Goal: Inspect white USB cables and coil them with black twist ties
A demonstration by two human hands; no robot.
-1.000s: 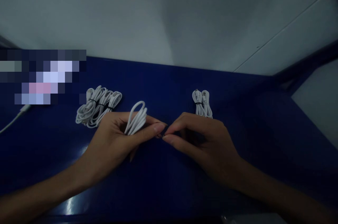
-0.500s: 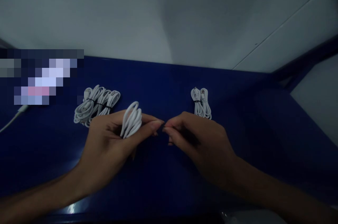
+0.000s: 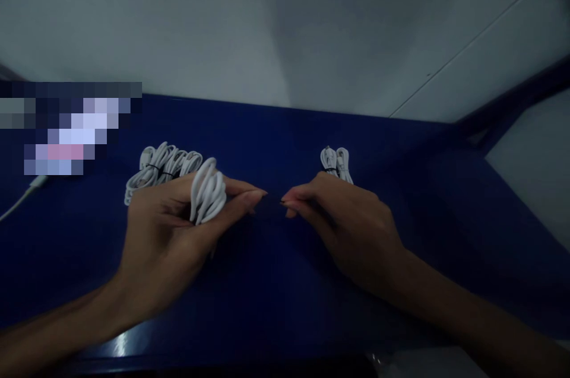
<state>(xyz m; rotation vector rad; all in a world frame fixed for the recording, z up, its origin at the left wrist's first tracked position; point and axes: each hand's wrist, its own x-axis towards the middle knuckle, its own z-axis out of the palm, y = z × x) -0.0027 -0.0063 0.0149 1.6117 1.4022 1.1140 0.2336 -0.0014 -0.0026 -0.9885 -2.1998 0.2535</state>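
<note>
A coiled white cable (image 3: 208, 194) stands up out of my left hand (image 3: 169, 229), between thumb and palm. The thumb and forefinger of that hand are pinched together at the tips; anything between them is too dark to see. Facing it across a small gap, my right hand (image 3: 351, 221) is closed in a pinch. A thin black tie (image 3: 282, 202) shows as a dark bit at its fingertips, most of it hidden. Behind my left hand lie several white cable bundles (image 3: 167, 158) bound with black ties. Beyond my right hand are two more tied cable bundles (image 3: 336, 159).
The blue table (image 3: 249, 140) has a glossy top and meets a pale wall (image 3: 200, 28) at the back. At the left, a pixelated bright object (image 3: 84, 132) has a white cord (image 3: 22, 203) running from it. A blue frame bar (image 3: 512, 96) slants at the right.
My left hand has moved left and slightly up with the coiled cable. My right hand has risen a little, and the gap between the fingertips has widened.
</note>
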